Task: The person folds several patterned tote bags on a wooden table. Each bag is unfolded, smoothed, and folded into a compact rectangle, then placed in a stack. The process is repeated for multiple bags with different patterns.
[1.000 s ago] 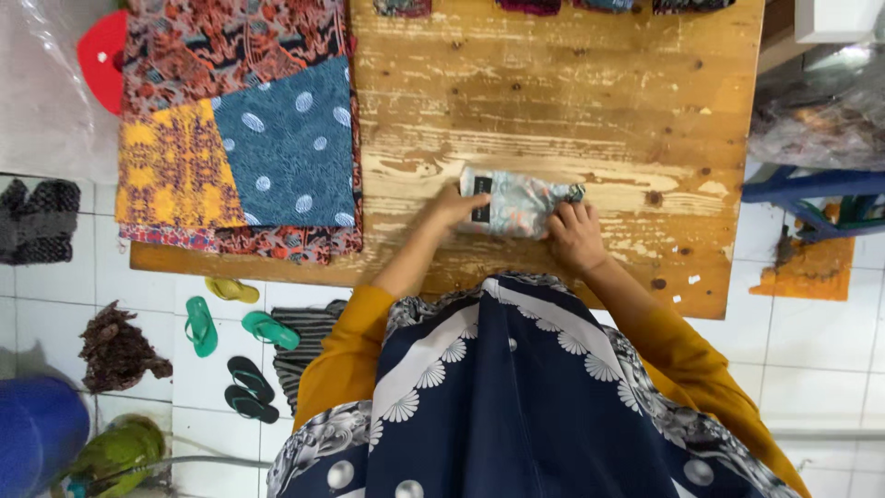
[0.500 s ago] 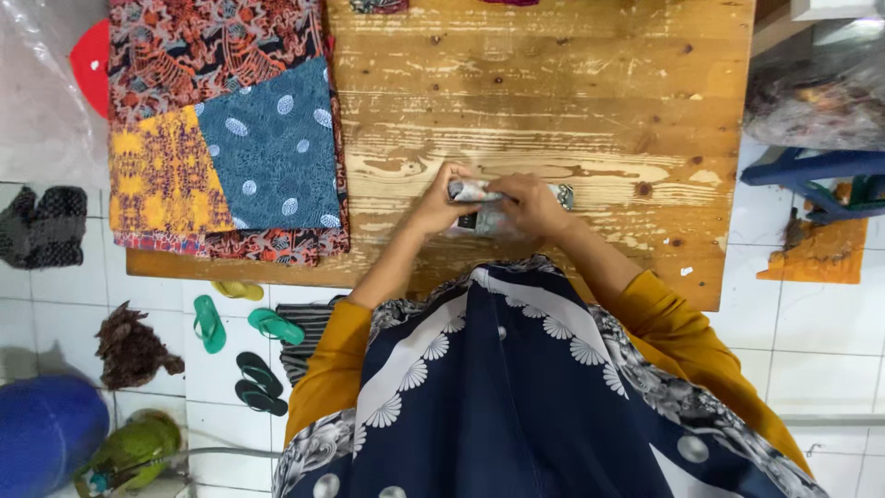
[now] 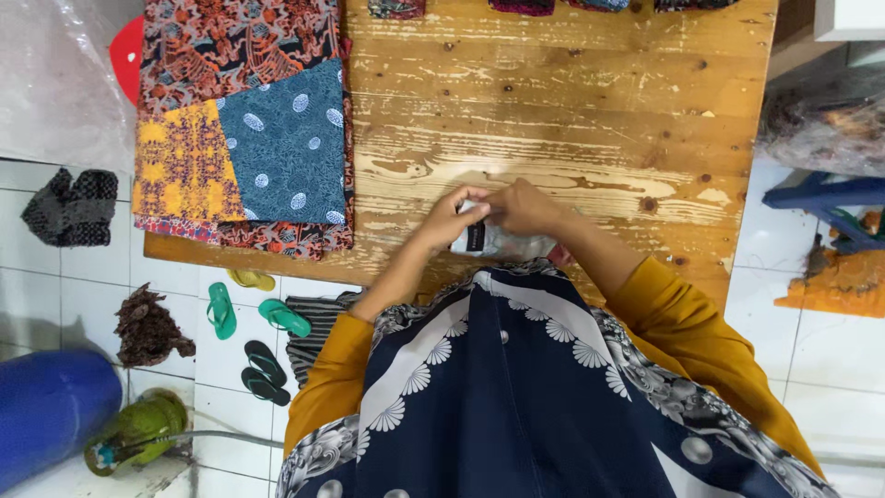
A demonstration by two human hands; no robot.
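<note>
A small folded patterned cloth in a clear plastic wrap [image 3: 498, 242] lies at the near edge of the worn wooden table [image 3: 572, 101]. My left hand [image 3: 452, 216] pinches its left end, where a dark tag shows. My right hand [image 3: 523, 207] rests on top of it, fingers closed over the wrap and touching the left hand. Most of the packet is hidden under my hands and by my dark blue patterned headscarf.
A stack of batik cloths [image 3: 244, 129] in orange, yellow and blue covers the table's left part. More folded cloths [image 3: 525, 5] line the far edge. On the tiled floor lie green sandals [image 3: 221, 309], dark sandals [image 3: 263, 369], a blue cylinder [image 3: 46, 410], a blue stool [image 3: 830, 203].
The packet has been drawn toward the table's near edge and folded smaller. My right hand moved left over it until both hands met.
</note>
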